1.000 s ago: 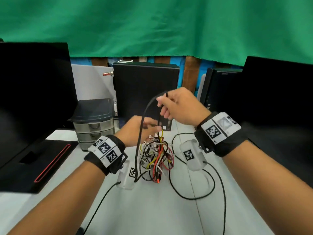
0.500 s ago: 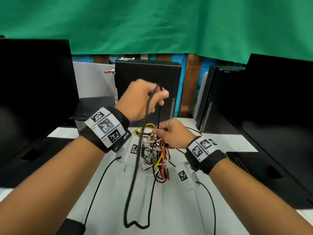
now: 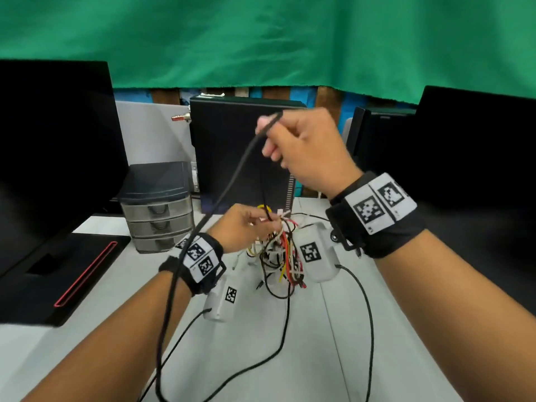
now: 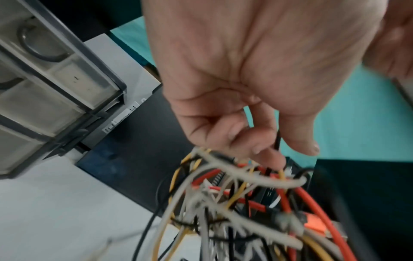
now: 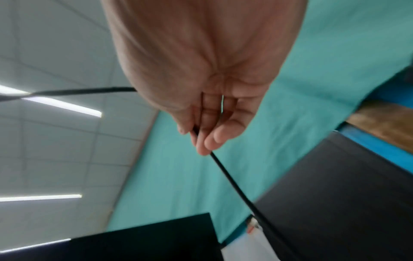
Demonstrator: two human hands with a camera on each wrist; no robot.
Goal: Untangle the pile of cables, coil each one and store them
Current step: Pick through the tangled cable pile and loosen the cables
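My right hand [image 3: 311,153] has taken over the high pull: its fingers [image 5: 211,141] now pinch the black cable [image 3: 229,181] above the pile [image 3: 280,253] at mid-desk [image 3: 319,358], while my left hand [image 3: 242,227] has dropped, pinching the strand at the tangle; extraction continues, coiling not begun

black cable [image 3: 232,181]: its lower loop runs off the bottom edge of the head view; its ends cannot be seen.
cable pile [image 3: 280,250]: partly hidden behind the left hand [image 3: 243,227] and the right wrist camera; single strands blur in the left wrist view.
right hand [image 3: 307,152]: where its fingertips meet the cable is smeared.
drawer unit [image 3: 158,207]: contents too murky to tell.
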